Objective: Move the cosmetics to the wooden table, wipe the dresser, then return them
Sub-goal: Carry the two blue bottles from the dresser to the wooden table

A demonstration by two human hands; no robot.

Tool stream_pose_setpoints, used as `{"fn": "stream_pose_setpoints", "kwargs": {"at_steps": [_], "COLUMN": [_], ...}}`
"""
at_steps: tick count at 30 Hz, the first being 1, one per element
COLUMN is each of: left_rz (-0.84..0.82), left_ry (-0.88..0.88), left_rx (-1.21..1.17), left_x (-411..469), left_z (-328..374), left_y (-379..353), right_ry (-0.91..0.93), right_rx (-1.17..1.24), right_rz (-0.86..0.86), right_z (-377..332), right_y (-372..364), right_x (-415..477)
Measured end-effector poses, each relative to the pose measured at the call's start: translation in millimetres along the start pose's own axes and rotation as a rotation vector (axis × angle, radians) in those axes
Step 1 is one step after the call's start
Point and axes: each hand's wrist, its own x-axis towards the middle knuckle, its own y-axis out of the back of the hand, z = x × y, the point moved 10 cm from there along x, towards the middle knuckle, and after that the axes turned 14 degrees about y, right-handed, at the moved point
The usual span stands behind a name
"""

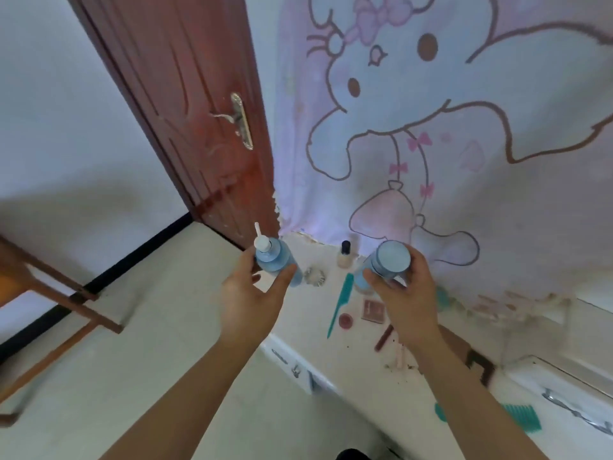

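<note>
My left hand [253,300] grips a blue pump bottle [277,260] with a white nozzle, held above the left end of the white dresser [358,360]. My right hand [406,297] holds a blue bottle with a round blue cap [391,260], lifted over the dresser top. On the dresser lie a small foundation bottle with a black cap [344,255], a teal tail comb [339,305], a round red pot [346,320], a pink square compact [374,310], a silvery round clip [315,277] and a brown pencil [384,338].
A wooden table [49,287] stands at the left edge over pale floor tiles. A red-brown door [199,111] with a metal handle is behind. A cartoon-print curtain [431,111] hangs behind the dresser. A teal comb [517,418] lies near the lower right.
</note>
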Motion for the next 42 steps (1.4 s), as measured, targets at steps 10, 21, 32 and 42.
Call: {"fn": "stream_pose_setpoints", "kwargs": {"at_steps": [10,21,32,42], "left_rz": [0.426,0.721,0.907,0.947], "left_ry": [0.010,0.251,0.340,0.371], "left_rx": [-0.024,-0.112,-0.038,-0.137], "left_x": [4.5,42.0,253.2,380.2], "left_z": [-104.0,-269.3,-338.5,-448.6], "left_y": [360.9,586.9,775.1,928.6], "right_ry": [0.233,0.225,0.274,0.279], "right_rx": [0.182,0.286,0.325,0.241], "right_rz": [-0.422,-0.894,-1.028,-1.059], "right_z": [-139.6,-137.8,-137.9,-131.3], "right_y": [-363.2,-683.3,-1015.0,-1258.0], "right_x": [-85.7,-195.5,-162.8,-171.1]}}
